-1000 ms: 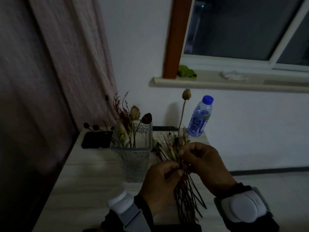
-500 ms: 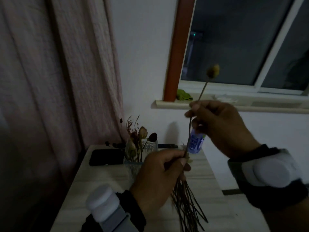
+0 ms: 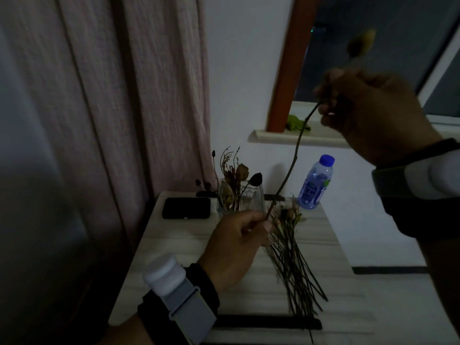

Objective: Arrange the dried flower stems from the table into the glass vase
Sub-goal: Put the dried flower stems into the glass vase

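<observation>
**One long stem held at both ends above the surface**

A pale pink curtain (image 3: 124,95) hangs in folds down the left side of the dim room, reaching down behind the back left corner of the light, wood-grained surface (image 3: 174,245). On that corner lies a flat black case (image 3: 186,207). Just to its right stands the glass vase (image 3: 251,197), already holding several dried flowers (image 3: 236,175), among them a dark bud on a thin stalk.

In front of the vase, the left hand (image 3: 234,250), wearing a grey wrist strap with a white module, has its fingers (image 3: 266,224) pinched on the lower end of a single long stem (image 3: 291,165). The stem rises up and to the right, past a white wall, to the right hand (image 3: 368,113), whose fingers are curled round its upper part. Its dried flower head (image 3: 363,42) sticks out above that hand, blurred, against a dark window.

Beneath the hands, a bundle of dried stems (image 3: 291,265) lies on the surface, heads toward the vase and cut ends fanning toward the near edge, where they cross a dark strip (image 3: 261,324). Behind the bundle, near the back right corner, stands a clear water bottle (image 3: 316,183) with a blue cap. Above it runs a white window sill (image 3: 286,138) with a green object (image 3: 296,120) on it, beside a reddish-brown window frame post (image 3: 288,63).
</observation>
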Tool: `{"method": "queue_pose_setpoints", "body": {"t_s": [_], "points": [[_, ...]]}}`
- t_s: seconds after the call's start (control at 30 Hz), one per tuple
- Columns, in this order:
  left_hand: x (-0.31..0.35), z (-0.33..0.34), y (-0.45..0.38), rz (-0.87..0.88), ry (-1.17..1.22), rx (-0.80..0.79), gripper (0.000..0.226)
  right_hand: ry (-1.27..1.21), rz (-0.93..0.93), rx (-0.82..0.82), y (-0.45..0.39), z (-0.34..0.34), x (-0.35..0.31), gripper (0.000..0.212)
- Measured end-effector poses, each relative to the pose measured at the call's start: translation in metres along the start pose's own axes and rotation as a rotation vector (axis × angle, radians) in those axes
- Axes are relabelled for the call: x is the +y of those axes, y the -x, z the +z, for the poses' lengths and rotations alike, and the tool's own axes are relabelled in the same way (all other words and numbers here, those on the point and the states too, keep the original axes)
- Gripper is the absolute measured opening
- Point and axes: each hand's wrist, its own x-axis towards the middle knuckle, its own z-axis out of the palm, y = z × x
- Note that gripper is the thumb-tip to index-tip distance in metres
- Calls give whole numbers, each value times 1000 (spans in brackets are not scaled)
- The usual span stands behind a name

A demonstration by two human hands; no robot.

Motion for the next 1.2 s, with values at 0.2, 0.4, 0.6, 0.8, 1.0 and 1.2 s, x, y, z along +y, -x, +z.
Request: {"method": "queue_pose_setpoints", "body": {"t_s": [0.2, 0.4, 0.6, 0.8, 1.0, 1.2], "points": [[-24, -4, 12, -154, 0, -32, 13, 1, -75, 45, -12, 8, -18, 18], [-37, -4, 14, -234, 31, -32, 14, 151, -37, 19, -18, 19, 23, 18], [-49, -8, 11, -299, 91, -15, 20, 191, 28, -17, -5, 30, 74, 17], [-55, -7, 6, -333, 145, 4, 14, 198, 99, -24, 11, 41, 115, 17], [-52, -3, -1, -335, 217, 9, 20, 271, 80, -30, 22, 44, 147, 14], [-39, 1, -5, -306, 204, -14, 22, 314, 88, -37, 26, 43, 175, 13]]}}
